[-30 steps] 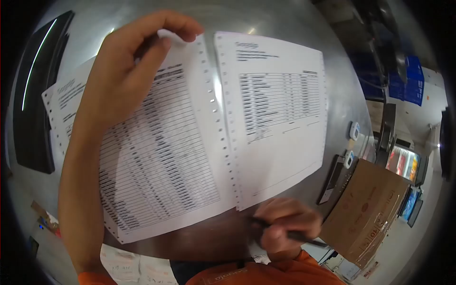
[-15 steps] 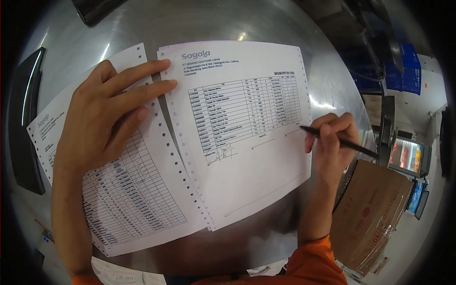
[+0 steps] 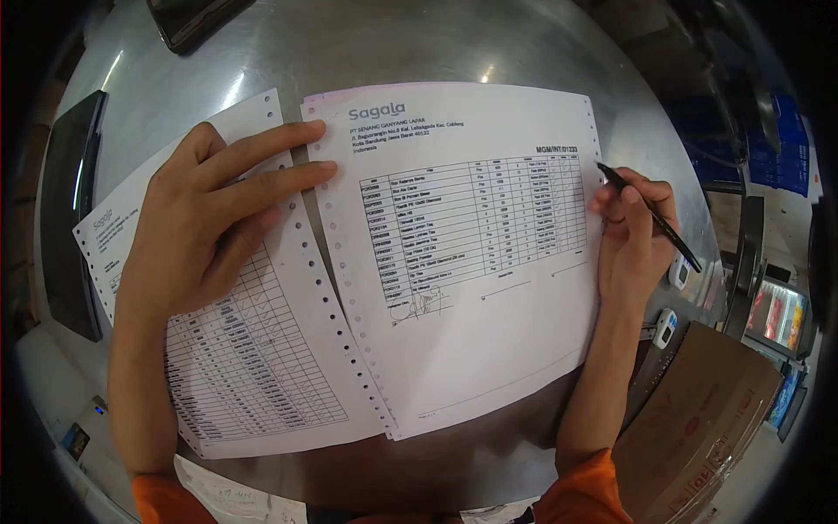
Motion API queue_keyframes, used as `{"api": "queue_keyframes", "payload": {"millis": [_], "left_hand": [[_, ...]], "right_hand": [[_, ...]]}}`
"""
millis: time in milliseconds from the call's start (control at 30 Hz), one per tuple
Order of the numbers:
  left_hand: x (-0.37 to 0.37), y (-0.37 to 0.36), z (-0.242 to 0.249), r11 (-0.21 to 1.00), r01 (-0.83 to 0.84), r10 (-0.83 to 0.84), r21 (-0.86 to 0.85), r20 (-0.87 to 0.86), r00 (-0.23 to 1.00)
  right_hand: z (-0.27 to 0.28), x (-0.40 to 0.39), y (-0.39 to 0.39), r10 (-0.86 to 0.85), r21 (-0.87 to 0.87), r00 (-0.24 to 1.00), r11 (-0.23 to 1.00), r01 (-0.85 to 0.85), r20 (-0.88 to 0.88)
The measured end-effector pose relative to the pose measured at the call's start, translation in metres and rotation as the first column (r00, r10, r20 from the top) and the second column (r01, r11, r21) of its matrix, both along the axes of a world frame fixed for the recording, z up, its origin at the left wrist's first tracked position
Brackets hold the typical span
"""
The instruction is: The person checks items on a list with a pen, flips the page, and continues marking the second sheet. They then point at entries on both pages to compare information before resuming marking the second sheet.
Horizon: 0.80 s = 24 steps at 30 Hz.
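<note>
Pressing left hand (image 3: 214,218) spread flat on the printed sheets (image 3: 463,253), right hand (image 3: 633,236) pinching pen (image 3: 650,217) at their edge; easing pressure risks sheets sliding on tabletop (image 3: 419,44).

The left hand (image 3: 218,218) is laid flat, palm down, with its fingers (image 3: 279,175) spread and stretched toward the right. The right hand (image 3: 633,240) is closed in a writing grip, thumb and forefinger pinched together. Both forearms are extended forward, bare below orange sleeves.
</note>
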<state>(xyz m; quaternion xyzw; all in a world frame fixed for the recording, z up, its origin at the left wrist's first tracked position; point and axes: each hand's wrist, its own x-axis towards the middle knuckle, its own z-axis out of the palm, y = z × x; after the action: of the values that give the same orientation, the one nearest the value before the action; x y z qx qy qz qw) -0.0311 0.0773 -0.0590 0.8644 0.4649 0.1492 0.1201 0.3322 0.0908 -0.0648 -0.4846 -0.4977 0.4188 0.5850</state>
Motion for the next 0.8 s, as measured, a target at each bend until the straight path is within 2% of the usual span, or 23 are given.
{"api": "queue_keyframes", "payload": {"millis": [400,800], "left_hand": [[-0.0008,0.0004,-0.0014,1.0,0.0,0.0,0.008,-0.006,1.0],[0.0043,-0.0004,-0.003,0.999,-0.04,0.04,-0.002,0.014,0.999]], "right_hand": [[-0.0006,-0.0064,-0.0027,-0.039,0.0,0.988,0.999,0.04,0.152],[0.0015,-0.0048,-0.0017,0.023,0.025,0.991,0.999,-0.027,0.132]]}}
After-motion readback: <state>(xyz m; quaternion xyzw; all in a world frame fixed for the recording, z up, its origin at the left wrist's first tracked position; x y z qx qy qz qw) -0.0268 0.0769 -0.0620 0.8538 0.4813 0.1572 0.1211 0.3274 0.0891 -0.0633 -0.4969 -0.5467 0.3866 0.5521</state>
